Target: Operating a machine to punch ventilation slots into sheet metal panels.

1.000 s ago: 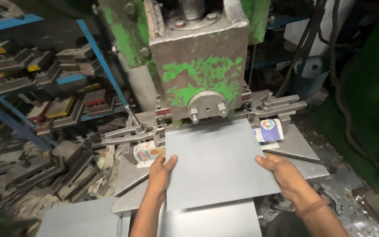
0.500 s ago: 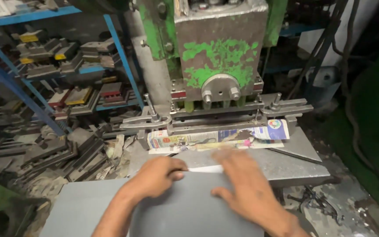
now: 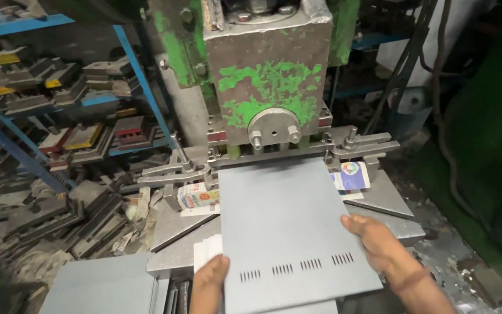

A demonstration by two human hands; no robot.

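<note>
A flat grey metal sheet (image 3: pixel 286 221) lies on the bed of a press, its far edge under the press head (image 3: pixel 271 75). A row of small slot groups runs along its near edge. My left hand (image 3: pixel 209 285) grips the sheet's near-left edge, thumb on top. My right hand (image 3: pixel 379 244) holds the right edge, fingers over the top. The press head is grey steel with flaking green paint and a round bolted plate at its base.
Clamp bars (image 3: pixel 355 145) flank the die on both sides. Printed paper (image 3: pixel 196 195) lies under the sheet. More grey sheets (image 3: pixel 103 285) are stacked at lower left. Blue shelving (image 3: pixel 59 116) full of metal dies stands on the left; cables (image 3: pixel 437 87) hang at right.
Both hands were pressed flat on a sheet near me; now they hold a slotted sheet by its edges, with its far edge under the press head.
</note>
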